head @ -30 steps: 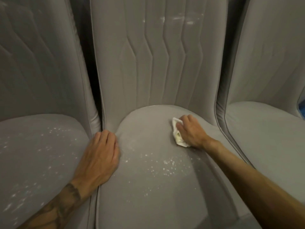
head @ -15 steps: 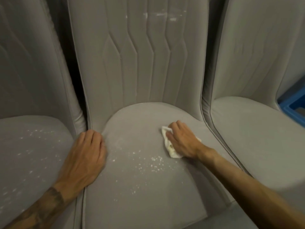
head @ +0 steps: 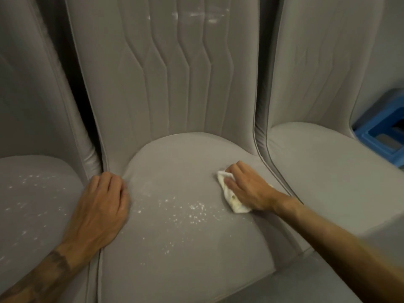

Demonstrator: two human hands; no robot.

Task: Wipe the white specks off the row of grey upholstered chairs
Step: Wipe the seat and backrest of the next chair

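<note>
Three grey upholstered chairs stand side by side. The middle chair's seat (head: 185, 248) carries a scatter of white specks (head: 194, 212) near its centre. On the right part of that seat my right hand (head: 249, 189) presses a crumpled white cloth (head: 236, 206), with fingers and thumb curled over its far edge. The specks lie just left of the cloth. My left hand (head: 100, 208) rests flat on the seat's left edge, in the gap toward the left chair. The left chair's seat (head: 32, 204) is speckled white too. White smears (head: 203, 16) mark the top of the middle backrest.
The right chair's seat (head: 328, 171) shows no specks. A blue plastic frame (head: 384, 138) stands behind it at the far right. Dark narrow gaps separate the tall backrests.
My right hand has drawn the cloth a little away from the backrest toward me on the middle seat. The left hand has stayed put. The view shifted and brought the blue frame in.
</note>
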